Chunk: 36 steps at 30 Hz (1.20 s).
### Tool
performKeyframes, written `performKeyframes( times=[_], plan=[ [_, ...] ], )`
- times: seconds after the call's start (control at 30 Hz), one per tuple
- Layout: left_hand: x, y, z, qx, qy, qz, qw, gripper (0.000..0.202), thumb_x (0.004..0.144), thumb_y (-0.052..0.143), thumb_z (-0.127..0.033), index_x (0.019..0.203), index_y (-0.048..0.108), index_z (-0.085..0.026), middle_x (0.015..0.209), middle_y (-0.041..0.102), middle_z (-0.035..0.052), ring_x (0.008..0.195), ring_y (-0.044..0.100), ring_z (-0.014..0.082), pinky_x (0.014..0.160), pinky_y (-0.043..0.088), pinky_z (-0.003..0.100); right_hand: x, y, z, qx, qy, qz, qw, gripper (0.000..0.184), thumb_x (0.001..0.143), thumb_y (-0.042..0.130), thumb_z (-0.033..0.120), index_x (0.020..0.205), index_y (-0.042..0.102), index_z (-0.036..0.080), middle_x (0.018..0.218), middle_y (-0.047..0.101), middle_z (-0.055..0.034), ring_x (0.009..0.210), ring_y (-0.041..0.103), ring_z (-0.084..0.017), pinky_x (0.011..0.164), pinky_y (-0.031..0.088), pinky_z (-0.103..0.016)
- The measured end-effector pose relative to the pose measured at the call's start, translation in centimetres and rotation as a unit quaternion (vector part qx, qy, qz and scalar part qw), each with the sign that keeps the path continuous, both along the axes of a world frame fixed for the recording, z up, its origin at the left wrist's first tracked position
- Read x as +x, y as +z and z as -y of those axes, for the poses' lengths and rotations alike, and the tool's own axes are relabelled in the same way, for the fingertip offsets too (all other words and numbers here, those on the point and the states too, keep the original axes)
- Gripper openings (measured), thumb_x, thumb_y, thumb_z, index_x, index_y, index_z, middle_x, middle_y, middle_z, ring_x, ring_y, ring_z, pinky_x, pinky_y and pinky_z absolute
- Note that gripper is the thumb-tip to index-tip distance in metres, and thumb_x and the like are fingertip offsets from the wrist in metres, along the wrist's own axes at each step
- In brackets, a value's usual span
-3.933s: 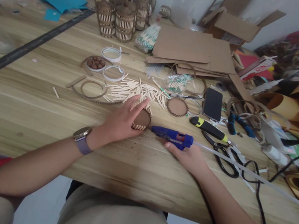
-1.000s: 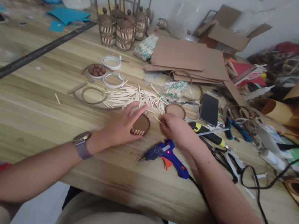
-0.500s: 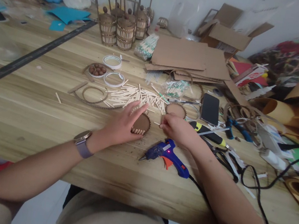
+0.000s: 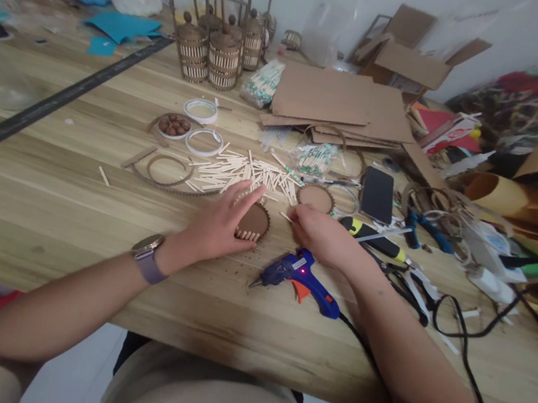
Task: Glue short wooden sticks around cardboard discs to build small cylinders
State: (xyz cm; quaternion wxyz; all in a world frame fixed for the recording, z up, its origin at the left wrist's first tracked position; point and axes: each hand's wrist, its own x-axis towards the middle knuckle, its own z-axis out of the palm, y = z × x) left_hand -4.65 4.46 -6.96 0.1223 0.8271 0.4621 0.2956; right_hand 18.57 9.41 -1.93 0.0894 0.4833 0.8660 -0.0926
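My left hand [image 4: 219, 217] curves around the left side of a round brown cardboard base [image 4: 255, 219], its thumb at the near edge and fingers at the far edge. Short pale sticks stand in a row along the base's near rim. In a pinch, my right hand [image 4: 315, 231] has a short wooden stick [image 4: 285, 217] that points left toward the base. A second cardboard disc [image 4: 316, 198] with a notched rim lies just beyond my right hand. Nearer to me rests a blue hot glue gun [image 4: 298, 280], its red light on and nozzle pointing left.
Loose sticks [image 4: 247, 175] are heaped beyond my left hand, near tape rolls [image 4: 205, 143] and a bowl of brown balls [image 4: 174, 125]. Handled stick baskets [image 4: 225, 53] and cardboard sheets [image 4: 325, 95] stand farther back. Right are a phone [image 4: 378, 195], scissors [image 4: 407, 289] and a black cord [image 4: 466, 352].
My right hand has barely shifted, and the stick in it now tilts slightly differently. My left hand stays around the cardboard base.
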Motion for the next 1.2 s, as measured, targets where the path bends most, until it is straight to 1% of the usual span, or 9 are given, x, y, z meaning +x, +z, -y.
performKeyframes(
  times=[0.13,0.23,0.3,0.4,0.53,0.63,0.77,1.0,1.2],
  plan=[
    [0.0,0.1,0.0,-0.002,0.002,-0.001,1.0,0.11,0.07,0.086,-0.034,0.155,0.016,-0.029,0.152,0.032,0.0187,0.144,0.033,0.0389,0.116,0.034,0.06,-0.2,0.6,0.0,0.025,-0.012,-0.006,1.0,0.019,0.1,0.045,0.023,0.101,0.061,0.013,0.103,0.069,-0.0164,0.083,0.065,-0.022,0.07,0.04,-0.028],
    [0.0,0.1,0.0,-0.002,0.001,-0.004,1.0,0.109,0.071,0.085,-0.033,0.155,0.015,-0.029,0.151,0.032,0.0182,0.143,0.033,0.0387,0.116,0.034,0.061,0.1,1.3,-0.1,0.021,-0.011,-0.036,0.999,0.018,0.098,0.047,0.021,0.1,0.063,0.013,0.095,0.07,-0.0137,0.081,0.064,-0.021,0.068,0.039,-0.028],
    [0.0,0.1,0.0,-0.003,-0.002,-0.004,1.0,0.108,0.072,0.083,-0.034,0.155,0.015,-0.029,0.152,0.032,0.0178,0.144,0.033,0.0388,0.116,0.033,0.061,0.4,1.8,0.0,0.007,0.019,-0.089,0.996,0.018,0.095,0.048,0.018,0.098,0.066,0.014,0.091,0.071,-0.011,0.08,0.064,-0.021,0.069,0.041,-0.027],
    [0.0,0.1,0.0,-0.009,-0.002,-0.003,1.0,0.106,0.073,0.082,-0.035,0.155,0.015,-0.03,0.152,0.03,0.0175,0.144,0.032,0.039,0.116,0.033,0.061,0.5,2.4,0.5,0.008,0.067,-0.186,0.98,0.022,0.092,0.047,0.015,0.097,0.068,0.016,0.091,0.071,-0.0087,0.083,0.064,-0.02,0.074,0.044,-0.028],
    [0.0,0.2,0.0,-0.013,-0.001,0.001,1.0,0.104,0.073,0.081,-0.035,0.155,0.017,-0.028,0.152,0.031,0.0181,0.144,0.032,0.0389,0.117,0.032,0.06,-0.2,2.8,1.6,-0.024,0.113,-0.23,0.966,0.021,0.092,0.047,0.014,0.096,0.067,0.018,0.094,0.068,-0.0076,0.086,0.063,-0.019,0.076,0.047,-0.028],
    [0.0,0.3,0.0,-0.014,-0.005,0.003,1.0,0.103,0.073,0.081,-0.036,0.154,0.019,-0.026,0.152,0.032,0.0187,0.144,0.032,0.0386,0.117,0.032,0.06,-0.9,2.6,2.4,-0.05,0.145,-0.234,0.96,0.018,0.092,0.049,0.012,0.095,0.065,0.018,0.094,0.066,-0.0071,0.088,0.062,-0.019,0.078,0.047,-0.028],
    [0.0,0.3,-0.1,-0.013,-0.006,-0.001,1.0,0.103,0.073,0.081,-0.038,0.154,0.02,-0.023,0.152,0.032,0.0207,0.145,0.031,0.0389,0.117,0.032,0.06,-1.7,2.0,3.1,-0.036,0.133,-0.248,0.959,0.014,0.091,0.05,0.011,0.096,0.06,0.018,0.091,0.065,-0.0062,0.084,0.061,-0.019,0.075,0.045,-0.028],
    [0.0,0.0,-0.2,-0.016,-0.003,0.011,1.0,0.102,0.074,0.08,-0.047,0.155,0.019,-0.027,0.153,0.033,0.0182,0.144,0.032,0.0387,0.115,0.034,0.06,-2.3,1.3,3.6,-0.045,0.128,-0.221,0.966,0.014,0.09,0.048,0.011,0.099,0.055,0.019,0.092,0.066,-0.0062,0.081,0.061,-0.019,0.07,0.043,-0.027],
    [0.0,0.1,-0.2,-0.018,-0.003,0.012,1.0,0.105,0.073,0.082,-0.045,0.155,0.02,-0.025,0.154,0.032,0.0202,0.145,0.031,0.0385,0.116,0.033,0.06,-2.5,1.0,3.7,-0.044,0.12,-0.222,0.967,0.027,0.09,0.047,0.008,0.116,0.052,0.017,0.103,0.068,-0.0107,0.092,0.064,-0.021,0.076,0.047,-0.029]
  ],
)
